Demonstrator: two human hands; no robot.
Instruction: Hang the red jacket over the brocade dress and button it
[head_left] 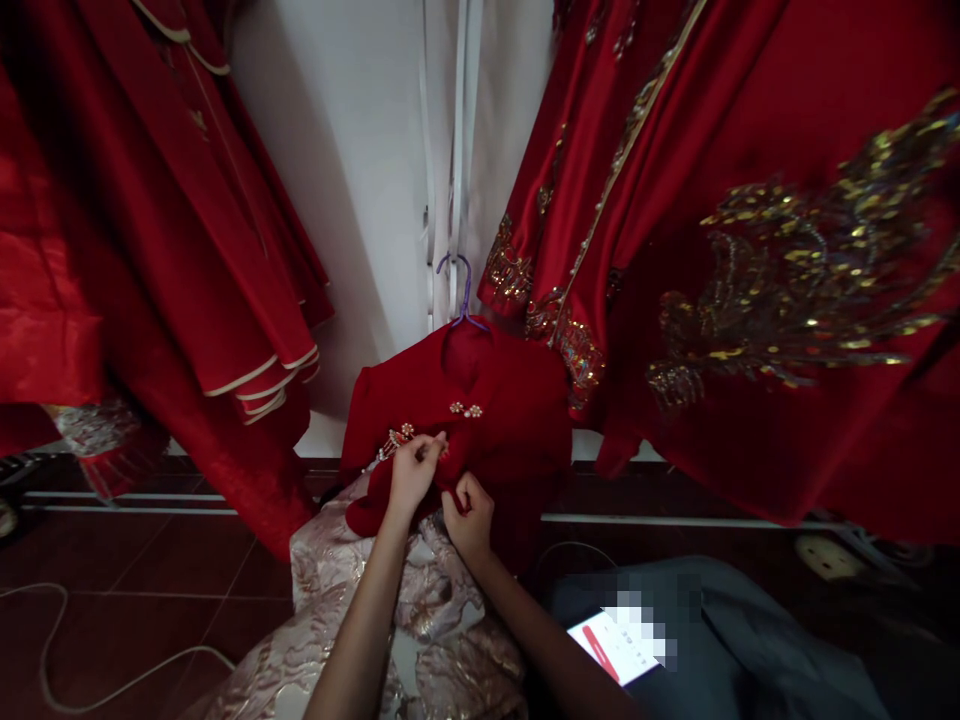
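Note:
A small red jacket point(510, 420) hangs on a purple hanger point(463, 295) against the white wall, with pearl and gold clasps on its front point(466, 409). My left hand point(415, 470) pinches the jacket's front edge beside a beaded clasp point(397, 440), fingers closed on the cloth. My right hand point(469, 518) sits just below and to the right, curled shut on the red fabric near the hem. Both forearms reach up from the bottom of the view.
Long red garments hang at left point(187, 250), and gold-embroidered red robes at right point(750, 280). A pale brocade cloth point(337, 620) lies under my arms. A phone with a lit screen point(619, 645) rests on grey fabric at lower right. A white cable point(60, 640) trails over the dark floor.

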